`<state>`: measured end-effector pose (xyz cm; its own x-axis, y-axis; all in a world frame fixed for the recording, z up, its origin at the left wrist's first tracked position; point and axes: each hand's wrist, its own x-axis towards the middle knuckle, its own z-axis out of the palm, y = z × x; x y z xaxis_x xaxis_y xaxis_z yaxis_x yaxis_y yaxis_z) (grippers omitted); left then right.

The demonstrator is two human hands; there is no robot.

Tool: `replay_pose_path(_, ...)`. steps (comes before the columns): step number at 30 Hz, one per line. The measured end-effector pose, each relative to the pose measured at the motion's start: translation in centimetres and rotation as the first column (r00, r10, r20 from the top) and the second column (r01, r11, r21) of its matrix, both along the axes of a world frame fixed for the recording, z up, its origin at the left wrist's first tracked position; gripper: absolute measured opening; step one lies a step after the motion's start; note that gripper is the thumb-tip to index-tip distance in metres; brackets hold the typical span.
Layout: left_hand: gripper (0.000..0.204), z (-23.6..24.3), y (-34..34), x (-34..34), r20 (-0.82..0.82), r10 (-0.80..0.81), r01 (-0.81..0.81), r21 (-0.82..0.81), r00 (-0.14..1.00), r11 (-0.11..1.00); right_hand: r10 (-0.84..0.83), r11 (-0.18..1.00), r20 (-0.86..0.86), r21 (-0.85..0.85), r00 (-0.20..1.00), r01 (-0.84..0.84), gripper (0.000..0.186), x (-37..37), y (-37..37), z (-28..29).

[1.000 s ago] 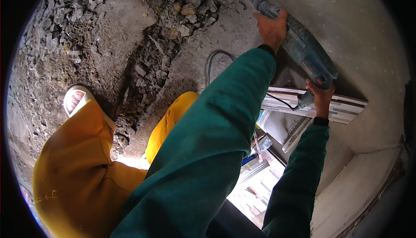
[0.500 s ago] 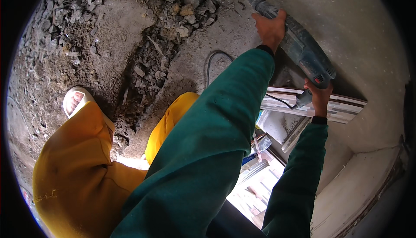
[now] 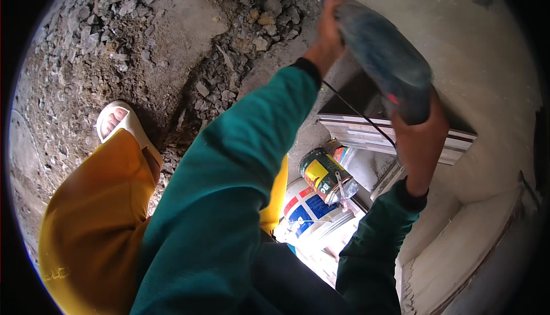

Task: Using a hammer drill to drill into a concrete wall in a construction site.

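Note:
I hold a blue-grey power tool, a hammer drill (image 3: pixel 382 57), up against a plastered wall (image 3: pixel 481 68). My left hand (image 3: pixel 327 34) grips its front end. My right hand (image 3: pixel 421 143) is wrapped around its rear handle. A thin black cord (image 3: pixel 358 113) runs down from the tool. Both arms wear green sleeves. The tool's tip is hidden behind my left hand.
Broken rubble (image 3: pixel 240 40) and dust lie on the grey floor. My foot in a white sandal (image 3: pixel 117 123) and a yellow trouser leg (image 3: pixel 91 223) show lower left. Below the tool are a tin can (image 3: pixel 323 174), a white bucket (image 3: pixel 309 212) and a layered board edge (image 3: pixel 395 134).
The view has shifted closer to the tool, which now looks larger and higher. The can and bucket below have come into sight. Both hands keep their hold.

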<state>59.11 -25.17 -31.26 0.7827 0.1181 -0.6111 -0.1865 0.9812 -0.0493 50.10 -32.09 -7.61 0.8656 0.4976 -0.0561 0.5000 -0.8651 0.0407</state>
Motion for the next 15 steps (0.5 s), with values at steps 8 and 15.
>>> replay_pose_path(8, 0.065, 4.3, 5.2, -12.9, 0.209, 0.064, -0.016, -0.223, 0.976, 0.975, 0.255, 0.962, -0.149, -0.06, 0.955, -0.266, 0.072, -8.1, 5.8, 5.4)
replay_pose_path(15, 0.057, 5.6, -3.0, -10.6, 0.161, -0.023, 0.045, -0.131, 0.987, 0.99, -0.136, 0.991, 0.01, 0.009, 0.991, 0.136, 0.065, -12.0, -3.1, 6.9)
